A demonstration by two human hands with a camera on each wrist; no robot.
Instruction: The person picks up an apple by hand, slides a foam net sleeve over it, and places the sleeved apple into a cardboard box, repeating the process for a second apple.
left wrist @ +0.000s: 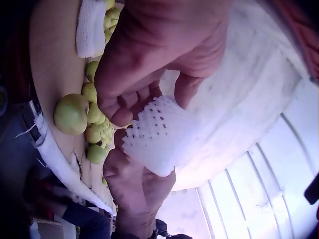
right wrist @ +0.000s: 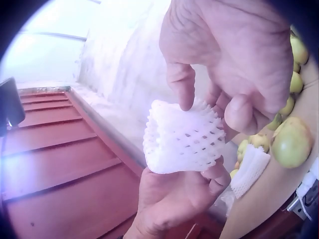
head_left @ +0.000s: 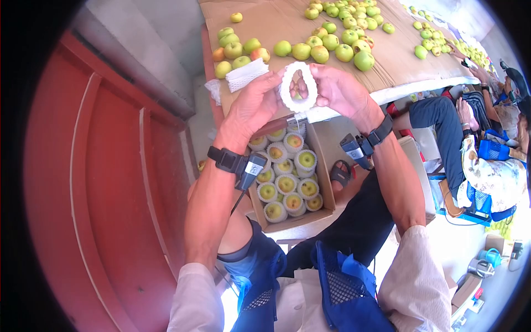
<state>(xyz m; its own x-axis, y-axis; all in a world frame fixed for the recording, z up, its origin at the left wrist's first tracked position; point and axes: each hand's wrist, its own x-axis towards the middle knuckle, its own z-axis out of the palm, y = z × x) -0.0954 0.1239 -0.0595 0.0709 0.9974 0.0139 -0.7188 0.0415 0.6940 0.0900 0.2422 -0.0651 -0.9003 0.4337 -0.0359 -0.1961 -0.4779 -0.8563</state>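
Note:
In the head view, a white foam fruit net [head_left: 286,91] is held stretched into a ring above the table's near edge. My left hand [head_left: 251,105] grips its left side and my right hand [head_left: 343,91] its right side. Fingers show through the opening. From the left wrist, the net [left wrist: 167,137] appears as a short mesh sleeve between both hands. In the right wrist view, the right thumb presses the top of the net [right wrist: 184,139] while the left hand [right wrist: 174,199] supports it from below. Flattened foam nets [head_left: 246,74] lie just beyond my left hand.
Below the hands stands a cardboard box [head_left: 330,191] of apples in foam nets. Loose green apples [head_left: 343,52] lie on the cardboard-covered table [head_left: 265,22]. A red panelled door [head_left: 110,166] is close on the left. Other people sit along the table at right, one in a blue vest.

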